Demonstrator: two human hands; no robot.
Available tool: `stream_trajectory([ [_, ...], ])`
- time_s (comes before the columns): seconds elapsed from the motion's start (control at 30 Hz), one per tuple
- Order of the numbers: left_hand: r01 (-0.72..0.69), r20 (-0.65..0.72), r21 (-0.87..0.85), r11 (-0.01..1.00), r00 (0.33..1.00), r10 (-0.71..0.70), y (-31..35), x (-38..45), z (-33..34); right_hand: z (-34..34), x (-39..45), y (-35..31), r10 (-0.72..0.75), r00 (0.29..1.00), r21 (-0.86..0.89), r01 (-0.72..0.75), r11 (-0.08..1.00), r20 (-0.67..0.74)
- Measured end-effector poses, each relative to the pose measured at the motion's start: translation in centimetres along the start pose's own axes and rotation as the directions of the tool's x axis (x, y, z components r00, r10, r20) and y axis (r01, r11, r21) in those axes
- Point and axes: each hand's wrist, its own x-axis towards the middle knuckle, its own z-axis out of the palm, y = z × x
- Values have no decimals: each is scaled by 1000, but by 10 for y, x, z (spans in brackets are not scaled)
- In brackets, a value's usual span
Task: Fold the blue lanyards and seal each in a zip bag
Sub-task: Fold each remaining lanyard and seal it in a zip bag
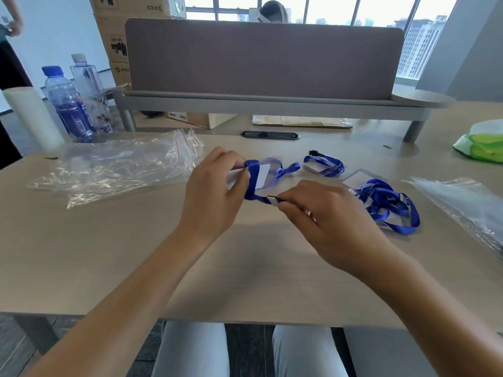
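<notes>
Just above the middle of the wooden table [109, 254], a blue lanyard [253, 183] with its clear badge holder [265, 175] is being held between both hands. The left hand [215, 191] is gripping the badge holder's left end, fingers curled round it with the ribbon looping over them. The right hand [324, 210] is pinching the ribbon's black clip end [273, 198] between thumb and fingertips, drawing the strap taut below the holder. To the right, a folded lanyard [324, 164] is lying near the table's far side, and a loose tangle of lanyards [386, 205] is sitting just beside the right hand. A heap of clear zip bags [117, 164] is lying to the left, and another clear bag [462, 205] is resting at the right edge. Two bottles [76, 104] are standing at the far left.
</notes>
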Motion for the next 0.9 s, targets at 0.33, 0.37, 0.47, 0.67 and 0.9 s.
stream_trajectory([
  [0.33, -154, 297, -48, 987, 941, 161, 12, -8, -7, -16, 35, 13, 41, 998, -4, -41, 999, -46],
  [0.37, -161, 302, -49, 986, 938, 169, 12, -8, -7, -16, 38, 15, 73, 997, 27, -72, 997, -26],
  [0.47, -175, 296, -67, 982, 937, 187, 11, -9, -6, -12, 44, 19, 171, 985, 177, -173, 969, 26],
  [0.67, -169, 240, -172, 970, 948, 208, 9, -15, -1, 11, 44, 23, 350, 934, 547, -328, 770, 67],
  [0.9, -42, 242, -310, 950, 963, 122, 6, -21, -1, 17, 41, 23, 289, 957, 487, -267, 832, 30],
])
